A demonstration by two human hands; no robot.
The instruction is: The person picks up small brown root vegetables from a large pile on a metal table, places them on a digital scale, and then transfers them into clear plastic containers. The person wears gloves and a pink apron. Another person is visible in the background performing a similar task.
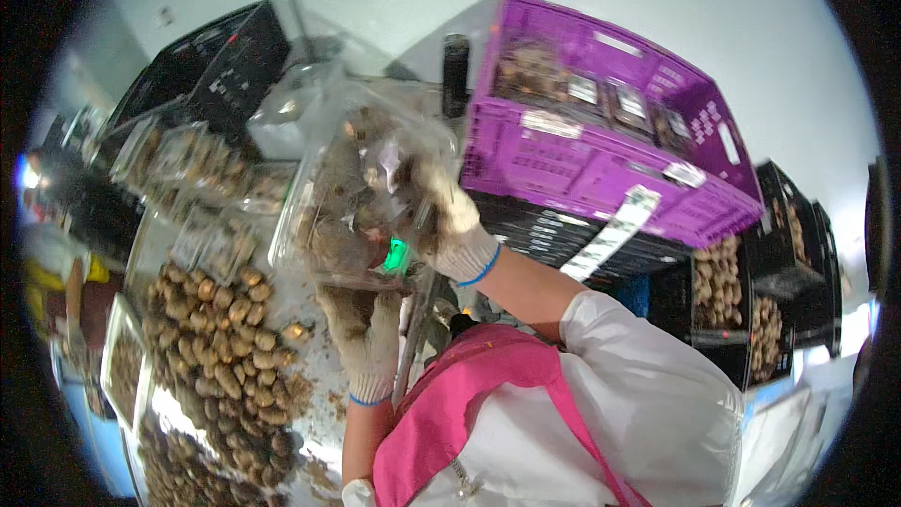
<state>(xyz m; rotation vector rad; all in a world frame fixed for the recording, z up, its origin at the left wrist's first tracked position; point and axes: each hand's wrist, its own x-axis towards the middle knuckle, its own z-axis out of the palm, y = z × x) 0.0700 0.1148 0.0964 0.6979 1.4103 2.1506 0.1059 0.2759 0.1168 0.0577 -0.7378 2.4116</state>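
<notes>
A clear plastic clamshell box [331, 225] with brown contents is held up in front of me, tilted and partly blurred. My left hand [366, 338], in a cream knitted glove with a blue-edged cuff, grips its near edge from below. Against its right side is my right hand [454, 225], gloved the same way, its fingers partly hidden by blur and the box. Left of the box, on a metal worktable [317, 429], lies a large heap of small brown mushrooms or tubers [225, 345]; I cannot tell which. Filled clear boxes [197, 162] are piled behind the heap.
A purple crate [598, 162] holding labelled packs rests on black crates [535, 225] at the right. Another black crate [239, 63] stands at the back left. Further black crates with brown produce [718, 282] are stacked at far right. Another person [77, 274] is at the left rim.
</notes>
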